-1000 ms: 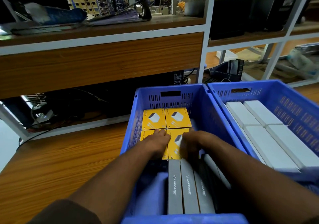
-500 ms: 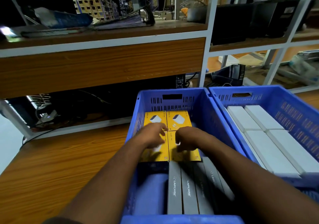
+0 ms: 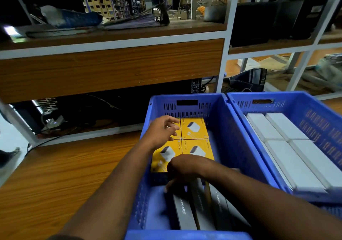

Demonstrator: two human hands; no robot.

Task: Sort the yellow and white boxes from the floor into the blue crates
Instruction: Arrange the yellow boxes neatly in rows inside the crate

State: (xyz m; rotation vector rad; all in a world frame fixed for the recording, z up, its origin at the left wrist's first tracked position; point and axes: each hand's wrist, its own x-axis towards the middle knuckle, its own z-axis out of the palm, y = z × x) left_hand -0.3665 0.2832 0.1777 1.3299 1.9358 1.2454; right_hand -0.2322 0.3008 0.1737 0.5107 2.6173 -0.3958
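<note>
Left hand (image 3: 162,130) loose over yellow boxes (image 3: 194,130) at 12 o'clock, right hand (image 3: 182,169) grip unclear, could nudge rows crooked.

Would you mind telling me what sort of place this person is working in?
Most likely a warehouse or stockroom packing bench. Two blue crates on a wooden worktop hold sorted stock, yellow boxes and white boxes, metal-framed shelving stands behind, and tall racks of cartons show beyond it.
</note>
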